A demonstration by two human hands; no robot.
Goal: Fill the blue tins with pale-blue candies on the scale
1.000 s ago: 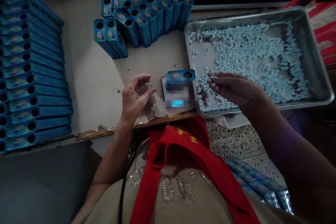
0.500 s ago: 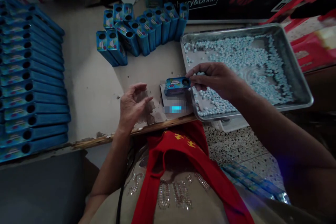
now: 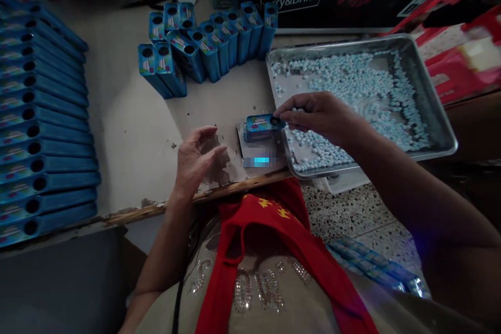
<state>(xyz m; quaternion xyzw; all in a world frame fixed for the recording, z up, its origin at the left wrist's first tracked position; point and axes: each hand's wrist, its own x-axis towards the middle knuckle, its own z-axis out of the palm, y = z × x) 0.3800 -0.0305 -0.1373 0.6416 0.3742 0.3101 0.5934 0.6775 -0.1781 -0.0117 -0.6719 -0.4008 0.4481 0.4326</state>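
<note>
A small blue candy box (image 3: 259, 124) stands on a flat device with a glowing cyan display, likely a small scale (image 3: 250, 150); part of it is blurred out. My right hand (image 3: 309, 115) is at the round hole in the box's top, thumb and fingers pinched together. Pale blue candies show between those fingers, though how many is hidden. Left of the device, my left hand (image 3: 198, 159) rests near the table edge, fingers curved and apart, holding nothing. Close by on the right is a metal tray (image 3: 450, 138) of loose pale blue candies (image 3: 352, 75).
Several blue boxes (image 3: 207, 55) with open holes stand behind. A long row of more boxes (image 3: 58, 146) fills the left side. A black printed carton (image 3: 297, 15) is at the back. Wrapped blue packs (image 3: 376, 266) lie on the floor at lower right.
The view has shifted slightly, so the tray and boxes sit a little further left. Both hands keep nearly the same pose; the right fingers stay at the box's hole.
</note>
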